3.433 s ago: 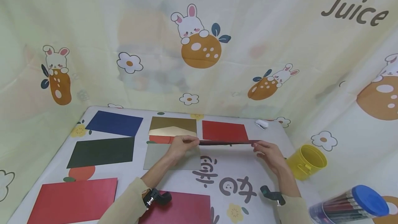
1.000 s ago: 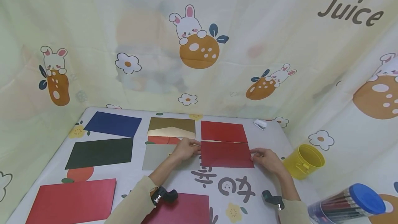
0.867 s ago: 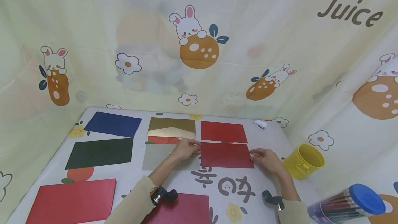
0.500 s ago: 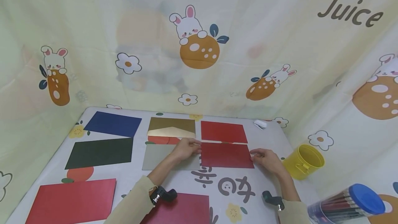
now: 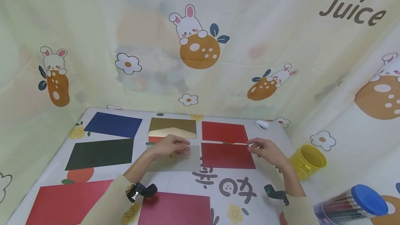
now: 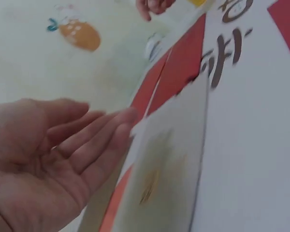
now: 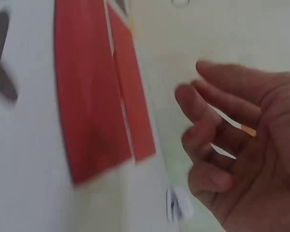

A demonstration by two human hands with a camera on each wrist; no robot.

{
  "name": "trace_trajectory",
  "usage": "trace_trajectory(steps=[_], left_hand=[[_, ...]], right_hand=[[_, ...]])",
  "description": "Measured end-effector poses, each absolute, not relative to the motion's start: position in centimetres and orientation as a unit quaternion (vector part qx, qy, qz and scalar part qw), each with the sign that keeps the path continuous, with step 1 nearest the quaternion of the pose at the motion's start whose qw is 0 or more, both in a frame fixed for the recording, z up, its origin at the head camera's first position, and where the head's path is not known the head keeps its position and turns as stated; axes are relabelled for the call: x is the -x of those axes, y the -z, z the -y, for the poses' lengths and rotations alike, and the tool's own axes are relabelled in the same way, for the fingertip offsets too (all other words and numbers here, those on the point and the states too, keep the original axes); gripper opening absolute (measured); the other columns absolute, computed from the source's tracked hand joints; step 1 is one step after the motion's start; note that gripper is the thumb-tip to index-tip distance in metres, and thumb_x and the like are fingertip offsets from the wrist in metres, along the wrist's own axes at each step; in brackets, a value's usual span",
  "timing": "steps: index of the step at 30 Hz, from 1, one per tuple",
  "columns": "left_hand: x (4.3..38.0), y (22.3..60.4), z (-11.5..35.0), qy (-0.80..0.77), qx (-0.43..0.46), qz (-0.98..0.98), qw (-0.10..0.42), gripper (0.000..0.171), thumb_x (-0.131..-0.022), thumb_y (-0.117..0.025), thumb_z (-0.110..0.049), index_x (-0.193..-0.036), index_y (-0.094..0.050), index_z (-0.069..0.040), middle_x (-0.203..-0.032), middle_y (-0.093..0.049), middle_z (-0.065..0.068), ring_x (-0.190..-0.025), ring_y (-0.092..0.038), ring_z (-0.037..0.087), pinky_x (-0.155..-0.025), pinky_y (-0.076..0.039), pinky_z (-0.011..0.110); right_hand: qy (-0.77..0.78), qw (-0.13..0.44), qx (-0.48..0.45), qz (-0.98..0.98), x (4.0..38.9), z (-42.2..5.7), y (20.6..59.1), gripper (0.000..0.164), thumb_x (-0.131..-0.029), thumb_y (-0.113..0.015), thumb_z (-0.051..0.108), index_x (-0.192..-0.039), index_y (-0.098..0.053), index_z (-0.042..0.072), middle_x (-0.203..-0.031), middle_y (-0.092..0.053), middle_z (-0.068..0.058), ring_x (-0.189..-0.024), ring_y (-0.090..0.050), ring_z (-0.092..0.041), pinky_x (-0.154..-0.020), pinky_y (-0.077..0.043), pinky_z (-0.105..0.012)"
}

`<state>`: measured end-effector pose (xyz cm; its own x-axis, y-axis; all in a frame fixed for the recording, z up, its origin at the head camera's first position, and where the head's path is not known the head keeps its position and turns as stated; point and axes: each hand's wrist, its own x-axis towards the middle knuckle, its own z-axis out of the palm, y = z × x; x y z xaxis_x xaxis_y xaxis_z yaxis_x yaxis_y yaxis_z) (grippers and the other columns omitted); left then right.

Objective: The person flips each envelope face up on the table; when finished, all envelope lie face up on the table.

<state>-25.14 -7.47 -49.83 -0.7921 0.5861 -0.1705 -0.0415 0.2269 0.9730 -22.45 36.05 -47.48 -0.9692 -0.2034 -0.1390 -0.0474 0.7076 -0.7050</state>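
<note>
Envelope [image 5: 228, 156], dark red, lies between 2 hands [image 5: 170, 145] [image 5: 268, 151].

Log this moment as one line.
left hand: empty, over grey sheet | right hand: empty, near dark red sheet | dark red sheet: flat, apart from bright red sheet

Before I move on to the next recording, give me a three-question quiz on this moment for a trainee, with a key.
1. True or false: the left hand grips the gray sheet.
2. Which lies just beyond the dark red sheet, across a narrow gap?
A) blue sheet
B) bright red sheet
C) dark green sheet
3. Which hand is nearer the yellow cup?

Key:
1. False; it holds nothing, its fingers extended.
2. B
3. The right hand
</note>
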Motion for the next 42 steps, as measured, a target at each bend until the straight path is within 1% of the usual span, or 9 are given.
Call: trace_trajectory(steps=[4, 7, 10, 13, 17, 22, 27, 35, 42], left_hand=[[24.5, 48.9, 12.0, -0.566, -0.218, -0.731, 0.311, 0.036, -0.102, -0.059, -0.016, -0.13, -0.062, 0.006, -0.116, -0.071, 0.022, -0.106, -0.071, 0.036, -0.09, -0.057, 0.044], [23.8, 48.3, 15.6, -0.541, -0.237, -0.728, 0.349, 0.034, -0.103, -0.058, -0.015, -0.129, -0.063, 0.005, -0.116, -0.071, 0.023, -0.105, -0.071, 0.036, -0.088, -0.058, 0.045], [23.0, 47.9, 18.8, -0.533, -0.237, -0.717, 0.382, 0.034, -0.104, -0.055, -0.015, -0.13, -0.062, 0.006, -0.117, -0.07, 0.025, -0.104, -0.071, 0.037, -0.087, -0.058, 0.047], [22.2, 48.0, 21.6, -0.535, -0.231, -0.708, 0.398, 0.038, -0.105, -0.055, -0.017, -0.135, -0.058, 0.006, -0.12, -0.069, 0.025, -0.105, -0.071, 0.038, -0.087, -0.058, 0.044], [20.9, 48.3, 24.1, -0.538, -0.231, -0.696, 0.415, 0.042, -0.105, -0.053, -0.017, -0.142, -0.051, 0.004, -0.124, -0.067, 0.025, -0.108, -0.07, 0.038, -0.087, -0.058, 0.04], [19.5, 48.5, 25.4, -0.569, -0.206, -0.637, 0.478, 0.05, -0.105, -0.051, -0.014, -0.152, -0.038, -0.002, -0.132, -0.062, 0.027, -0.116, -0.065, 0.042, -0.094, -0.055, 0.042], [18.6, 49.2, 25.8, -0.578, -0.198, -0.595, 0.522, 0.051, -0.105, -0.049, -0.011, -0.153, -0.035, -0.003, -0.135, -0.059, 0.029, -0.119, -0.063, 0.043, -0.096, -0.053, 0.043], [17.8, 50.3, 25.0, -0.576, -0.198, -0.579, 0.543, 0.044, -0.106, -0.049, -0.011, -0.148, -0.041, 0.001, -0.131, -0.062, 0.03, -0.114, -0.067, 0.039, -0.093, -0.055, 0.042], [17.3, 51.0, 24.6, -0.586, -0.214, -0.566, 0.538, 0.05, -0.105, -0.049, -0.009, -0.152, -0.036, 0.001, -0.131, -0.061, 0.031, -0.116, -0.065, 0.04, -0.093, -0.055, 0.043]], right_hand=[[0.389, 0.173, 0.129, -0.896, 22.6, -33.4, 46.7, 0.042, -0.093, -0.072, 0.033, -0.128, -0.065, 0.011, -0.118, -0.068, -0.008, -0.111, -0.06, -0.029, -0.089, -0.056, -0.045], [0.382, 0.23, 0.177, -0.877, 22.7, -31.6, 47.0, 0.039, -0.092, -0.073, 0.033, -0.126, -0.067, 0.014, -0.121, -0.068, -0.004, -0.112, -0.059, -0.024, -0.09, -0.056, -0.039], [0.382, 0.292, 0.214, -0.85, 22.5, -30.1, 47.4, 0.033, -0.092, -0.073, 0.031, -0.122, -0.07, 0.017, -0.114, -0.071, -0.003, -0.097, -0.064, -0.03, -0.077, -0.055, -0.031], [0.394, 0.335, 0.236, -0.823, 22.2, -28.9, 48.0, 0.032, -0.092, -0.072, 0.028, -0.122, -0.07, 0.019, -0.106, -0.073, -0.003, -0.076, -0.061, -0.041, -0.06, -0.048, -0.026], [0.413, 0.379, 0.259, -0.787, 21.6, -27.5, 49.0, 0.037, -0.093, -0.07, 0.024, -0.129, -0.066, 0.016, -0.106, -0.075, -0.006, -0.074, -0.062, -0.041, -0.057, -0.044, -0.023], [0.414, 0.45, 0.287, -0.737, 21.0, -26.2, 49.9, 0.04, -0.096, -0.065, 0.022, -0.135, -0.062, 0.016, -0.113, -0.075, -0.009, -0.082, -0.067, -0.034, -0.061, -0.046, -0.022], [0.421, 0.515, 0.305, -0.681, 20.7, -25.5, 50.8, 0.043, -0.098, -0.062, 0.02, -0.14, -0.058, 0.013, -0.115, -0.074, -0.014, -0.071, -0.064, -0.034, -0.051, -0.037, -0.019], [0.43, 0.566, 0.3, -0.636, 20.4, -24.9, 51.2, 0.046, -0.101, -0.058, 0.022, -0.146, -0.052, 0.016, -0.127, -0.069, -0.012, -0.08, -0.073, -0.014, -0.05, -0.037, -0.021], [0.421, 0.579, 0.298, -0.632, 20.5, -24.6, 51.0, 0.047, -0.101, -0.056, 0.024, -0.148, -0.049, 0.017, -0.131, -0.068, -0.01, -0.093, -0.074, -0.019, -0.05, -0.034, -0.023]])
